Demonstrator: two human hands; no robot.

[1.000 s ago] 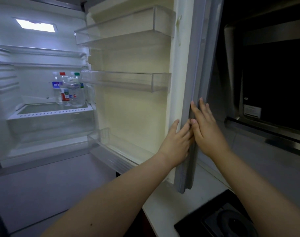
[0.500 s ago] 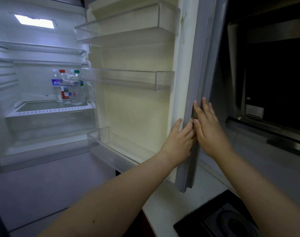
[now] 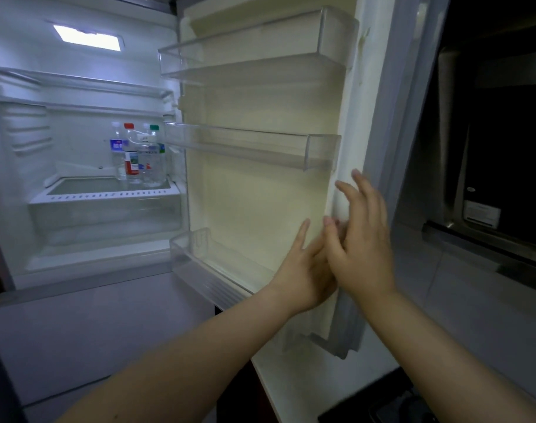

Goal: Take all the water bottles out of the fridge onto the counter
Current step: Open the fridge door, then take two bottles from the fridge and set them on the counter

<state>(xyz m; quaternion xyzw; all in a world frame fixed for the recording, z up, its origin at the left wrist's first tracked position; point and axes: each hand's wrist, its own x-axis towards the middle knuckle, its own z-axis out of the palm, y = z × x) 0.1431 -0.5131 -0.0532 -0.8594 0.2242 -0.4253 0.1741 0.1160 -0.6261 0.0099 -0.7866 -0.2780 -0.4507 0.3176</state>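
Door open | left hand [image 3: 303, 270] flat on fridge door [image 3: 260, 203] edge, fingers straight | right hand [image 3: 362, 239] spread beside it, holding nothing | water bottles [image 3: 138, 157] far left of both hands, on inner shelf [image 3: 105, 195] | next: reach in, grip one bottle mid-body, lift clear of door bin [image 3: 245, 145].

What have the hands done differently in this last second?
The right hand has lifted off the white fridge door's edge, fingers spreading; the left hand stays flat on it. The clear plastic water bottles remain on the fridge shelf.
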